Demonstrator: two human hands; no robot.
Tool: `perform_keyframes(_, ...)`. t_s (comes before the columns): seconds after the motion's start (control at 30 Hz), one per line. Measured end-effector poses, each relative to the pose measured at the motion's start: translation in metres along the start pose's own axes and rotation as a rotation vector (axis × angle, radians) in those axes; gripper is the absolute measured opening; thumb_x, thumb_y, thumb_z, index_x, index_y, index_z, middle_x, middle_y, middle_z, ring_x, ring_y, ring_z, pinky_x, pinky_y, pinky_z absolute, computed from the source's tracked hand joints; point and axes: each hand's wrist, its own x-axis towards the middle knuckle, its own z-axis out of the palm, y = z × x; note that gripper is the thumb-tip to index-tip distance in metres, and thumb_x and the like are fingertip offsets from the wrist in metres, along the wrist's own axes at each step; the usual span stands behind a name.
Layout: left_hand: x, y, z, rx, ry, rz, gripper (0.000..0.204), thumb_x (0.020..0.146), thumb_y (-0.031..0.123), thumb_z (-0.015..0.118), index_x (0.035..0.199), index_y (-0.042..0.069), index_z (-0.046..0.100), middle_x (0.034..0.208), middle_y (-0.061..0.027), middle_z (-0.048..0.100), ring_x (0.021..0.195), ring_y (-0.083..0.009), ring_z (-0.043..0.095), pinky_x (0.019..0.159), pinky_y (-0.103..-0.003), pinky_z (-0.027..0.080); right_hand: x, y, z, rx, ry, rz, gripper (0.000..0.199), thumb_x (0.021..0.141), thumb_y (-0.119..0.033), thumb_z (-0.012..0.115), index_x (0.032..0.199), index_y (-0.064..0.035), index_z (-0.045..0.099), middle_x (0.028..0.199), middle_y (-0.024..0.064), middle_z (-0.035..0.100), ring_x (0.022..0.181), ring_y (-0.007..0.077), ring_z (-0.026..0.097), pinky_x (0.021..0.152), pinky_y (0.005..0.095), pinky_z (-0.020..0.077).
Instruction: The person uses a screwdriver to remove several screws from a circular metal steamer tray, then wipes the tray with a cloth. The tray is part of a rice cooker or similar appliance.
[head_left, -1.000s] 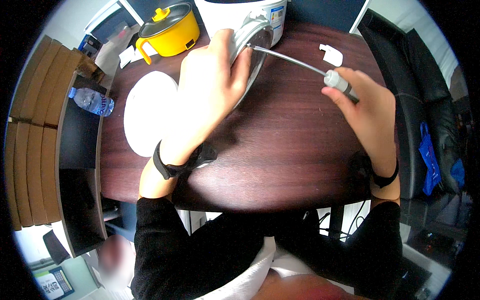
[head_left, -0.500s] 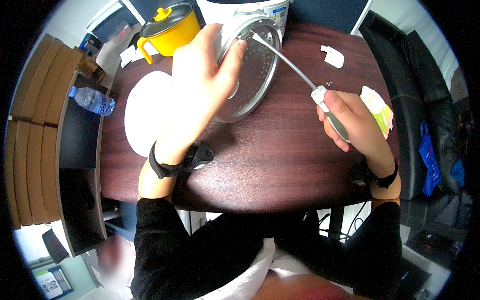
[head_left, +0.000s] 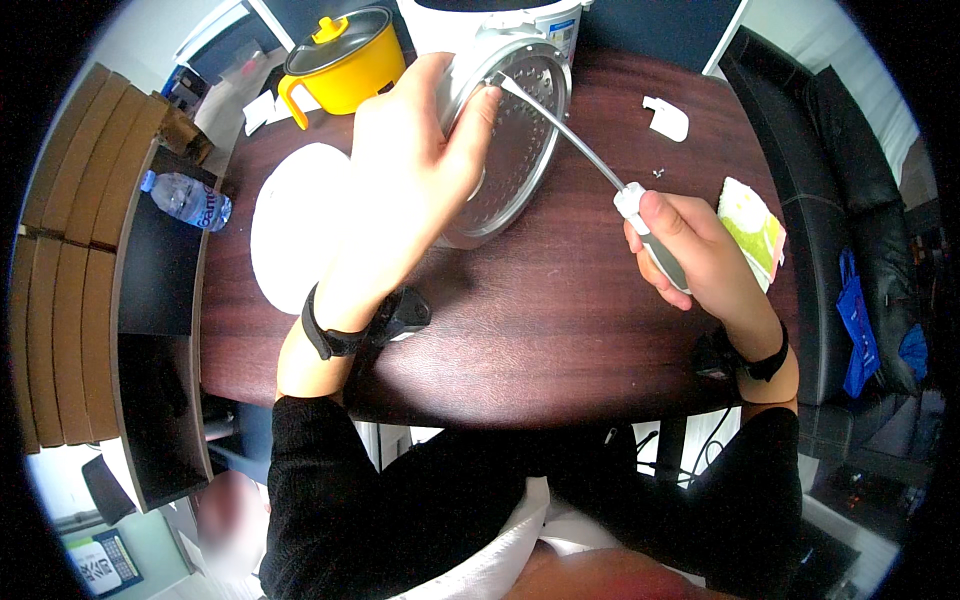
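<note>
My left hand (head_left: 410,150) grips a round lid with a shiny dimpled metal plate (head_left: 530,150), tilted up on its edge. The thumb presses near the top of its rim, and the other fingers are hidden behind it. A screwdriver (head_left: 570,138) with a grey and white handle is wrapped in my right hand (head_left: 690,240). Its shaft slants up to the left, and the tip meets the lid's upper rim beside my left thumb. I cannot make out a screw under the tip. A few tiny screws (head_left: 657,173) lie above my right hand.
A white round cover (head_left: 290,225) lies left of my forearm. Behind it stands a yellow pot (head_left: 355,75); a white tub (head_left: 420,25) is at the back. A small white part (head_left: 667,120) and a green-white packet (head_left: 750,230) lie right. A water bottle (head_left: 188,200) is at far left.
The lid and my left hand have shifted slightly right and down in the picture. My right hand and the screwdriver handle have moved a little left, with the tip still at the rim.
</note>
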Motion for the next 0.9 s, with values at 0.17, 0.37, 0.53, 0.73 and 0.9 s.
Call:
perform_keyframes(0.17,0.0,-0.005,0.001,0.037,0.059,0.061,0.032,0.083,0.019,0.063,0.1,-0.006,0.058,0.065,-0.0205,0.061,0.059,-0.0291,0.065,0.056,-0.034,0.05,0.001,0.0,0.002,-0.008,0.006,0.016,0.047,0.099,-0.043,0.033,0.078,-0.0048,0.05,0.049,-0.0009,0.046,0.033,0.0036,0.036,0.031,0.0175,0.0273)
perform_keyframes(0.37,0.0,-0.008,0.004,0.007,0.043,0.046,0.032,0.083,0.02,0.064,0.1,-0.006,0.058,0.067,-0.0207,0.062,0.061,-0.0296,0.065,0.056,-0.034,0.05,0.001,0.002,0.003,-0.004,0.008,0.002,0.046,0.099,-0.043,0.033,0.078,-0.0049,0.05,0.049,-0.0012,0.046,0.033,0.0034,0.036,0.031,0.0175,0.0271)
perform_keyframes(0.53,0.0,-0.012,0.005,0.009,0.058,0.064,0.031,0.082,0.02,0.064,0.099,-0.006,0.059,0.067,-0.0208,0.062,0.06,-0.0303,0.065,0.056,-0.035,0.05,0.001,0.0,0.001,0.003,0.005,-0.005,0.047,0.099,-0.044,0.034,0.078,-0.005,0.05,0.049,-0.0014,0.045,0.032,0.0031,0.035,0.031,0.0174,0.0266)
perform_keyframes(0.73,0.0,-0.005,0.003,0.018,0.042,0.018,0.031,0.082,0.02,0.064,0.099,-0.006,0.058,0.064,-0.0207,0.061,0.059,-0.0312,0.064,0.056,-0.035,0.05,0.003,0.003,0.002,0.026,0.001,0.02,0.047,0.099,-0.044,0.034,0.077,-0.0049,0.049,0.049,-0.0015,0.045,0.032,0.0028,0.035,0.03,0.0171,0.0265)
perform_keyframes(0.9,-0.002,-0.004,0.005,0.115,0.052,0.08,0.031,0.082,0.018,0.064,0.099,-0.007,0.057,0.064,-0.0222,0.061,0.06,-0.033,0.064,0.057,-0.037,0.05,0.004,0.004,-0.002,-0.103,0.022,-0.009,0.042,0.098,-0.041,0.039,0.078,-0.0059,0.05,0.049,-0.001,0.046,0.035,0.0041,0.038,0.033,0.0181,0.0285)
